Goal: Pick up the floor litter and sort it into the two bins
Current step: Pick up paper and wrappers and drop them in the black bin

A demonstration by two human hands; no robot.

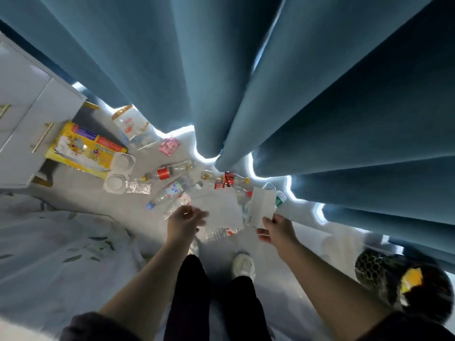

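My left hand (183, 221) pinches a white sheet of paper (221, 207) by its near edge, above the floor. A smaller white folded paper (262, 206) is pinched by my right hand (277, 230) at its lower corner. Below and beyond them litter lies on the grey floor: a clear bottle with a red label (163, 173), a bottle with a blue cap (170, 193), a red-labelled bottle (227, 179), a pink wrapper (170, 145), a yellow box (86, 148) and white plastic cups (120, 172). A black mesh bin (384, 274) holding something yellow stands at my right.
Blue curtains (246, 82) hang right over the far side of the litter. A white cabinet with gold handles (32, 112) stands at the left. A bed with a pale patterned cover (61, 254) fills the near left. My legs and a white shoe (243, 264) are below.
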